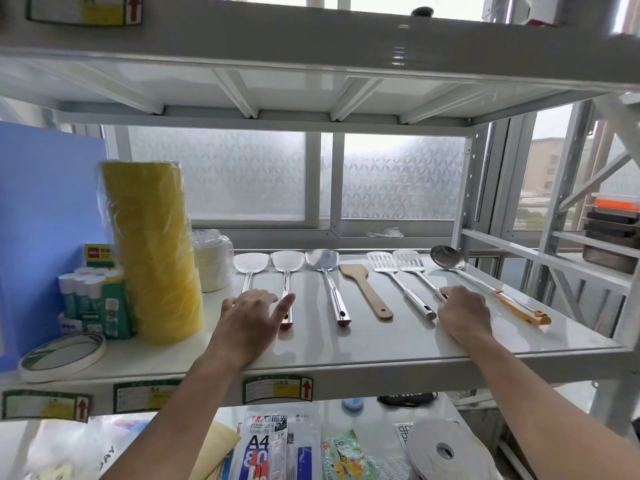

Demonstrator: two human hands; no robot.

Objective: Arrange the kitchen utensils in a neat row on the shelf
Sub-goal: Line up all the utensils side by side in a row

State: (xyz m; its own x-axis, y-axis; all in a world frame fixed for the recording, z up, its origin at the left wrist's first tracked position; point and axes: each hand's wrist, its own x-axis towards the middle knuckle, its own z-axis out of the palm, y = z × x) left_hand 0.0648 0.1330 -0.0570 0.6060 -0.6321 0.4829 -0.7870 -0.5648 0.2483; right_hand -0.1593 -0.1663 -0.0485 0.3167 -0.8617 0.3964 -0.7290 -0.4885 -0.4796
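Utensils, 6 shiny steel and 1 flat wooden spatula, line the glossy shelf; both hands rest flat, unclenched.

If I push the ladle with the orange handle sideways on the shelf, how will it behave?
The ladle probably slides easily, since the shelf looks smooth and glossy. Its round bowl may let it rock or pivot rather than move straight. It looks like stiff metal, so bending seems unlikely.

White metal rack; frosted windows
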